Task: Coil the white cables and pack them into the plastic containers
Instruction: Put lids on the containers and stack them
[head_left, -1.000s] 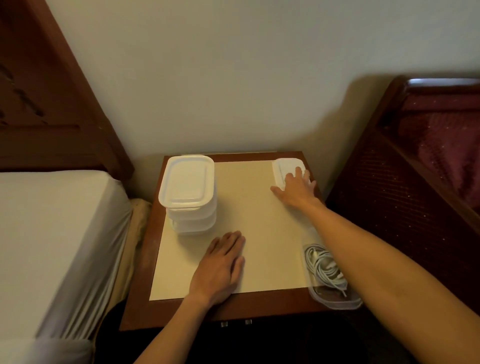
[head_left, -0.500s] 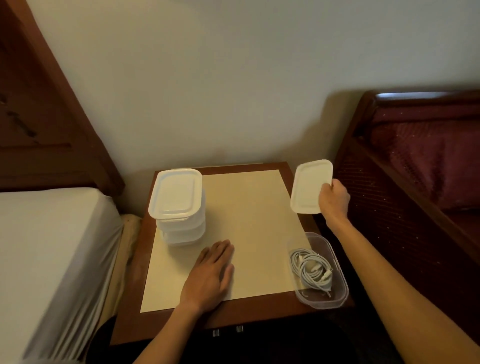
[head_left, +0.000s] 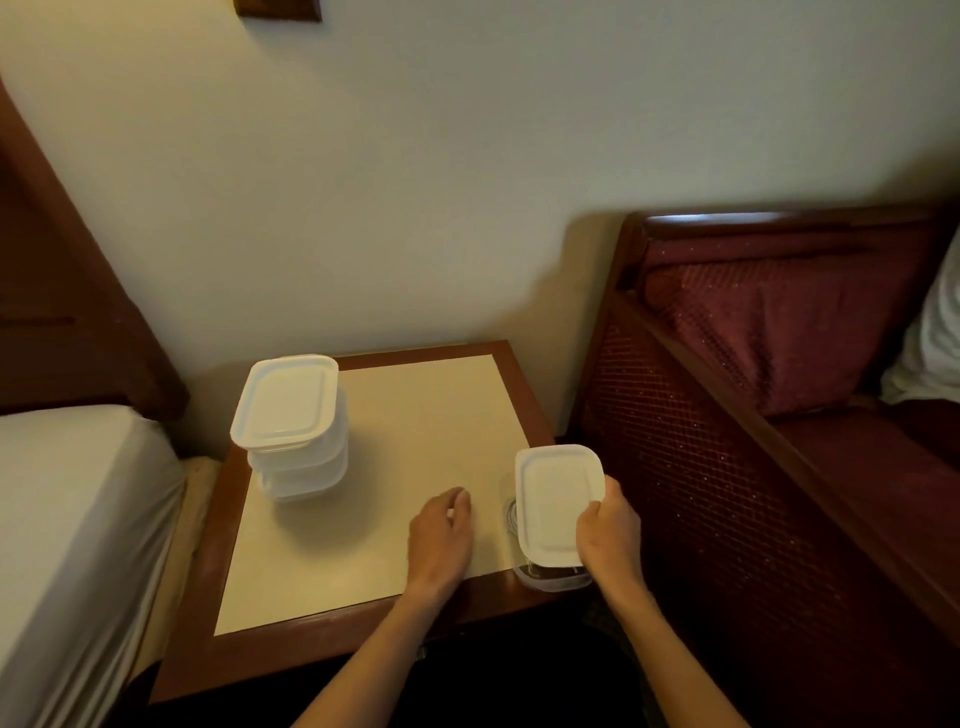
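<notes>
The right hand (head_left: 608, 535) pinches a lid (head_left: 556, 501) by its right edge, holding it over the open container (head_left: 553, 579) at the table's (head_left: 332, 631) near right corner, likely to close it. A cable (head_left: 511, 515) peeks out beneath. The left hand (head_left: 441, 540) rests empty beside it, fingers loosely curled, ready to steady. Lidded containers (head_left: 296, 431) stand stacked far left.

lid (head_left: 555, 504) over container (head_left: 553, 581), stack (head_left: 293, 426) left

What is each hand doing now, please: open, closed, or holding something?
Left hand: holds nothing, fingers loosely curled, on the wooden bedside table.
Right hand: closed on the white rectangular plastic lid.
</notes>
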